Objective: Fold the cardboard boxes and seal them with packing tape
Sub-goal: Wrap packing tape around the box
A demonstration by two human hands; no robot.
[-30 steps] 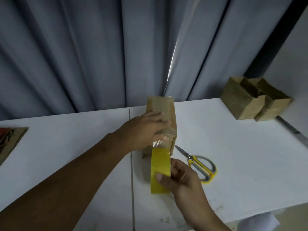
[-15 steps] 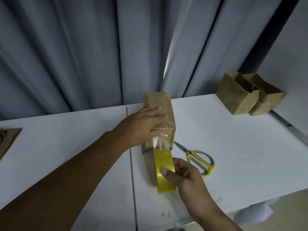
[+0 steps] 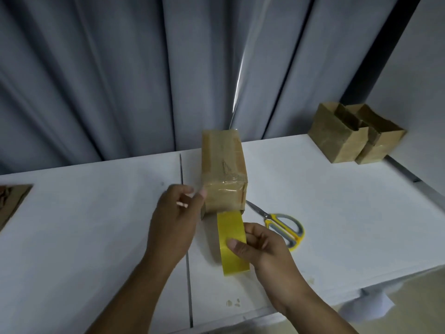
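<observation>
A closed cardboard box (image 3: 224,169) with clear tape over its top seam stands on the white table (image 3: 96,225). My right hand (image 3: 265,254) grips a yellow roll of packing tape (image 3: 232,242), which stands on edge right at the foot of the box's near face. Tape runs from the roll up that face. My left hand (image 3: 175,220) hangs beside the box's left near corner with its fingers loosely curled. Its thumb tip is at the box's edge and it holds nothing.
Yellow-handled scissors (image 3: 284,227) lie just right of the tape roll. Two open cardboard boxes (image 3: 337,138) stand at the back right corner. A flat piece of cardboard (image 3: 12,201) lies at the far left. Grey curtains hang behind the table.
My left hand has come off the box's top and dropped to its left near corner. The tape roll has moved down the near face toward the table.
</observation>
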